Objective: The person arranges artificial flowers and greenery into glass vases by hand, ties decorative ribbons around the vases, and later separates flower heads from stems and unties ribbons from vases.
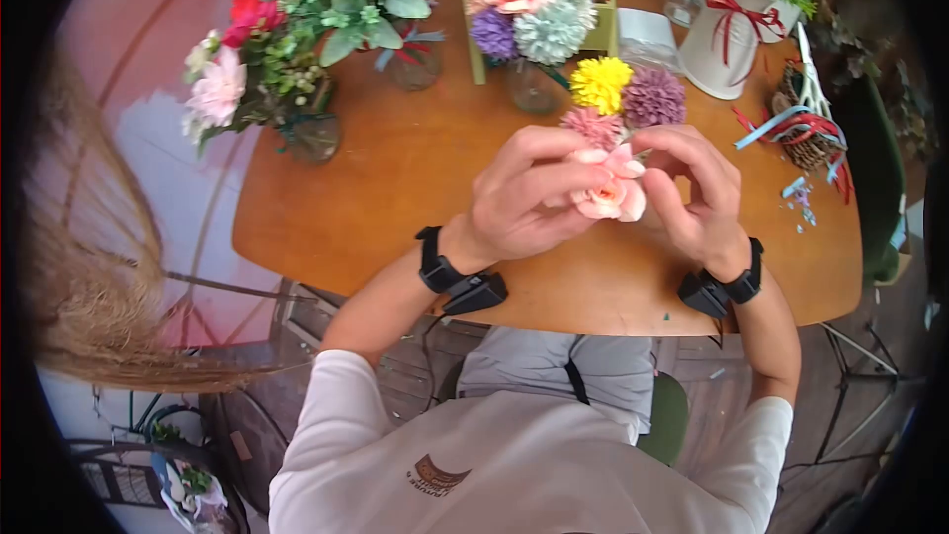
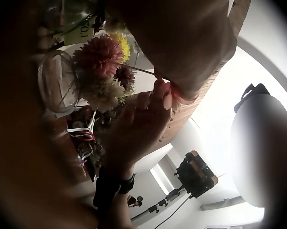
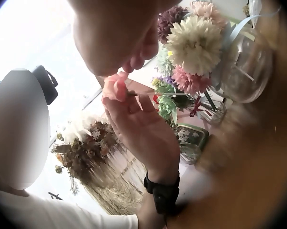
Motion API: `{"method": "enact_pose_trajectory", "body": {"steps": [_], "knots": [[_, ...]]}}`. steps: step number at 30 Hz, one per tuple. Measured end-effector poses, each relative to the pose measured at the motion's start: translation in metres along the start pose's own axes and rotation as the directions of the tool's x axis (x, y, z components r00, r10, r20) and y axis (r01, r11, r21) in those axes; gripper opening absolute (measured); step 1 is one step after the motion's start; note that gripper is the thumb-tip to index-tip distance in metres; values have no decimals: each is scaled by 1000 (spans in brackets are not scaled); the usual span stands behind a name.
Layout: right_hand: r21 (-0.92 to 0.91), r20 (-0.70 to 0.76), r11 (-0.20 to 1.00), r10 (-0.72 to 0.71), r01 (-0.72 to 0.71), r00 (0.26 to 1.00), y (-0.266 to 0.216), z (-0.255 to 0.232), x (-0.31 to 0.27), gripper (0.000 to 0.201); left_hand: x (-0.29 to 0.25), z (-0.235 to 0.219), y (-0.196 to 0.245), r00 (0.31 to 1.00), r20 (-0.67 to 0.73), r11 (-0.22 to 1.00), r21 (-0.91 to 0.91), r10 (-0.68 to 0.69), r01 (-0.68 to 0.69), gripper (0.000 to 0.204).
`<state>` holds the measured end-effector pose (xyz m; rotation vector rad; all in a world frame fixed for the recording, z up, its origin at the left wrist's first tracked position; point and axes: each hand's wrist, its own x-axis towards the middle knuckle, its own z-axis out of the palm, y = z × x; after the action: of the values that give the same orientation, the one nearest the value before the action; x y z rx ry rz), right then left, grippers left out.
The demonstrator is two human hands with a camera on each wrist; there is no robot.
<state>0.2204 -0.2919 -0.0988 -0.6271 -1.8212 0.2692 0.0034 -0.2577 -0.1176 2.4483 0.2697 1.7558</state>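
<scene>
A pale pink artificial rose (image 1: 611, 193) is held up over the table's near half, facing the head camera. My left hand (image 1: 534, 188) pinches it from the left, with fingers bent round the bloom. On the other side, my right hand (image 1: 700, 183) has thumb and index finger curled in to the petals' edge. The thin stem (image 3: 157, 94) runs away from the bloom in the right wrist view. Just beyond the hands are yellow (image 1: 600, 84), mauve (image 1: 652, 97) and pink (image 1: 591, 126) pompom flowers. Their clear glass vase (image 3: 248, 69) shows in the right wrist view.
Vases of red and pink flowers (image 1: 267, 59) stand at the table's back left. A wooden holder (image 1: 603, 30) is behind a vase of pompoms. At the back right are a white pitcher (image 1: 720, 49) with greenery and a ribboned pinecone bundle (image 1: 811, 138). Dried grass (image 1: 109, 267) hangs at left.
</scene>
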Motion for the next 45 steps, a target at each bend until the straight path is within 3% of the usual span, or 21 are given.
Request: {"method": "enact_pose_trajectory", "body": {"steps": [1,3,5,7,10,11,13,15,18,23,25,28,33,36,37,38,39,41,42,43,45], "knots": [[37,-10,988,147,-147,989,-3,2,-1,24,0,-1,2,994,-73,994,-81,-83,77,36],[7,-14,993,121,-121,993,-3,6,-3,23,0,-4,-1,990,-71,985,-131,-122,112,34],[-104,155,992,84,-69,984,2,6,-9,25,1,-5,-7,952,-155,905,-381,-265,190,34],[-100,112,994,50,-39,992,3,13,-10,23,1,-10,-8,944,-113,839,-498,-311,217,32],[0,232,946,315,-324,920,-8,15,-12,18,-7,-20,-10,809,-22,636,-632,-587,444,32],[8,219,945,317,-327,923,-10,15,-12,18,-8,-24,-7,811,-9,636,-626,-585,452,32],[40,286,862,475,-505,832,-12,18,-11,19,-11,-30,-1,676,168,398,-698,-717,595,40],[44,320,868,457,-495,830,-6,24,-17,17,-18,-37,0,644,259,322,-697,-720,641,52],[30,416,903,380,-430,827,1,28,-25,17,-23,-46,-1,455,498,109,-578,-738,809,67],[-37,528,890,403,-454,748,-5,29,-23,21,-24,-59,-11,475,670,239,-418,-570,876,71],[-45,527,881,422,-471,738,-2,29,-24,22,-17,-64,-13,330,744,306,-176,-581,936,53],[-72,545,875,436,-478,716,2,29,-22,23,-22,-69,-31,267,774,250,-145,-574,957,34],[-122,565,848,487,-516,666,4,29,-22,23,-23,-91,-61,249,747,268,-99,-616,958,25],[-226,565,829,539,-511,625,9,31,-25,21,-33,-115,-87,332,609,368,-71,-720,927,23],[-183,532,884,456,-429,713,13,33,-28,20,-40,-120,-96,364,529,383,-78,-766,920,23],[-142,500,930,363,-339,787,17,35,-30,20,-39,-124,-97,462,465,560,90,-755,824,22],[-150,525,928,367,-342,767,18,36,-30,20,-43,-129,-105,547,431,669,208,-718,714,24],[-166,524,932,360,-322,772,20,38,-32,16,-47,-130,-104,551,380,648,198,-743,736,30],[-172,552,930,364,-324,750,20,39,-33,16,-48,-131,-105,594,386,707,322,-706,630,36],[-213,545,916,400,-339,737,18,40,-32,14,-48,-131,-104,581,372,690,416,-724,593,41],[-262,548,899,438,-351,712,14,42,-31,13,-57,-131,-108,644,359,727,475,-675,496,48]]}}
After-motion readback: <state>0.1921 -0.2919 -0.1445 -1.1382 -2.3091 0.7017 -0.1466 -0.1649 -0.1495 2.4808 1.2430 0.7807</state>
